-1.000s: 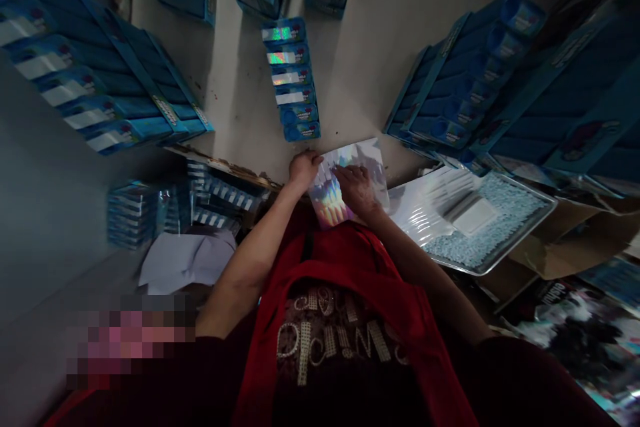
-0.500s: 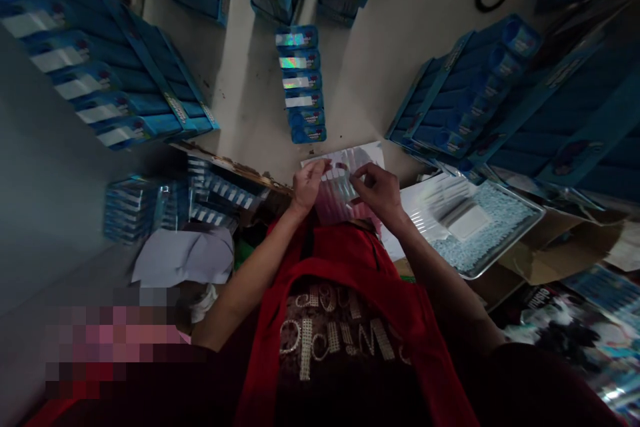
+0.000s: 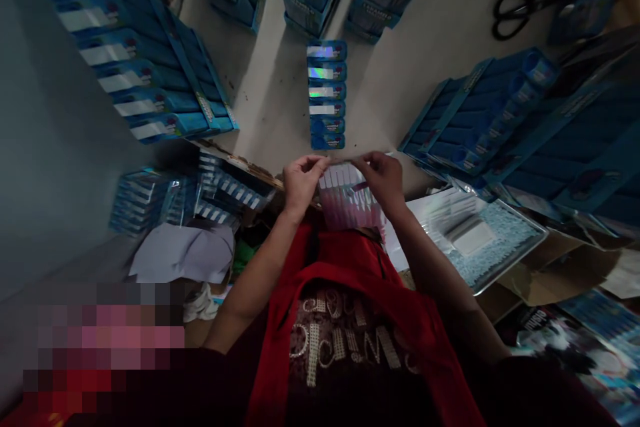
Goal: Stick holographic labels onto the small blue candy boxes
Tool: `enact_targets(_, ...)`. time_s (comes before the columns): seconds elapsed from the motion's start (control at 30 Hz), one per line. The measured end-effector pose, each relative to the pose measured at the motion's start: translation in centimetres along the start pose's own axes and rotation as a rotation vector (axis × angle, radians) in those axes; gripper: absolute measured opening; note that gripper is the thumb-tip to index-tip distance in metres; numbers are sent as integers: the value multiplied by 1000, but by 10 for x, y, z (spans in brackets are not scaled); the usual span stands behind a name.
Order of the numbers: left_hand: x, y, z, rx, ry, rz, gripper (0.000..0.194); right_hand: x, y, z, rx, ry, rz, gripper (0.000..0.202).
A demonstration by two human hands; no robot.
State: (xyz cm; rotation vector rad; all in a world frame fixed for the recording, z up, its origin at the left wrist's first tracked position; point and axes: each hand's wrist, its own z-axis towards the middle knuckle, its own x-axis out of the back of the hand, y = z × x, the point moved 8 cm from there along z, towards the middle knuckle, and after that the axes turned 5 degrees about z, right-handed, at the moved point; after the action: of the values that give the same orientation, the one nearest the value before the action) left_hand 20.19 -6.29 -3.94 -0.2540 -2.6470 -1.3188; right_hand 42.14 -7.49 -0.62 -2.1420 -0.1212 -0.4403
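Note:
My left hand pinches the top left corner of a clear plastic sheet with a row of narrow strips, in front of my red apron. At the sheet's top right, my right hand has its fingers closed on the edge. The sheet hangs between both hands, pinkish in its lower part. Just beyond it, a column of small blue packs with shiny labels lies on the pale table.
Stacked blue boxes stand at the left and right. Black scissors lie at the back right. A metal tray of pale blue pieces is by my right forearm. White papers lie at the left.
Both hands have come up to the sheet's top edge, which is now lifted and stretched between them. My right fingers were over its middle before. The whole view has shifted slightly.

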Motion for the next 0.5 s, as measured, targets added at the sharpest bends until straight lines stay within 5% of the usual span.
enact_targets(0.2, 41, 27, 64, -115, 164, 264, 17, -49, -28, 67, 89, 84, -330, 21)
enact_targets(0.5, 39, 20, 94, -132, 147, 243, 15, -62, -43, 78, 34, 51, -603, 25)
